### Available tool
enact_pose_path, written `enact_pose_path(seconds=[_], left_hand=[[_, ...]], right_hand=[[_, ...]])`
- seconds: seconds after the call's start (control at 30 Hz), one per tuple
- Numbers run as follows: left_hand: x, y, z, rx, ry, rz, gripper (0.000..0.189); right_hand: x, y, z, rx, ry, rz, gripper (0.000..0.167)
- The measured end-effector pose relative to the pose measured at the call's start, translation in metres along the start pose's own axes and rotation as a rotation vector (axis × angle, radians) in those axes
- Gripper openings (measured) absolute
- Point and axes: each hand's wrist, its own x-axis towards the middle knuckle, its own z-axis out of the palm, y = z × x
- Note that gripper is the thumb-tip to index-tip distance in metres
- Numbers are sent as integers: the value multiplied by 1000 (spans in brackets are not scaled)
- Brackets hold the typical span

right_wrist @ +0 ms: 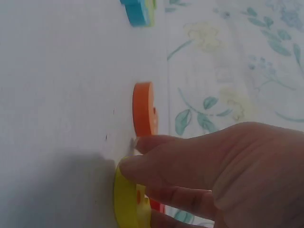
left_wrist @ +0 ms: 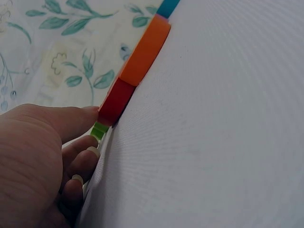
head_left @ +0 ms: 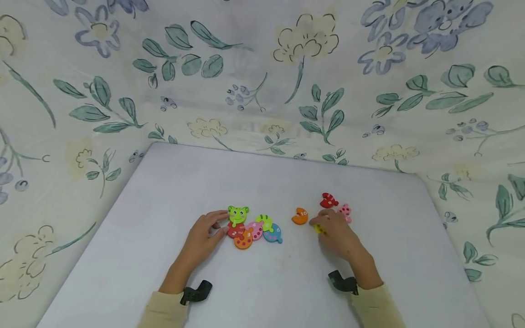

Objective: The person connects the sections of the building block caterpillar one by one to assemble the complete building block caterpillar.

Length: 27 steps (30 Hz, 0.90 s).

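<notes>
One broad, flat white tabletop spreads beneath everything I watch from here. On it lies the chain of six glossy, rounded, many-coloured number pieces, my landmark. At the chain's left end, the left hand rests loosely, thumb against the red link numbered 2, fingers beside the green smiling-face link; a sideways push there could, I judge, skew the row or part a joint. Well right of the chain, the right hand holds a yellow, spotted, rounded piece between thumb and fingers; how firmly I cannot tell. The thumb sits near its rim, so the piece could slip or twist. Right of the chain, closer to it than the yellow piece, lies the orange, notched, rounded piece marked 10; a leftward sweep of the right hand could knock it. Farther right and beyond the chain lie a red, striped piece and a pink, spotted piece; the right hand's knuckles, near the latter, could nudge it.
</notes>
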Motion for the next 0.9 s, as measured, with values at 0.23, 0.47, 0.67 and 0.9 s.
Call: enact_pose_path(seconds=[0.23,0.47,0.67,0.9], left_hand=[[1,1,1,-1,11,12,45],[1,1,1,2,2,4,44],[1,1,0,15,5,12,44],[0,2,0,22,3,4,45]], right_hand=[[0,-4,0,18,55,36,40],[0,-2,2,-76,100,250,71],[0,-1,4,-53,84,286,70],[1,0,1,-49,67,218,60]])
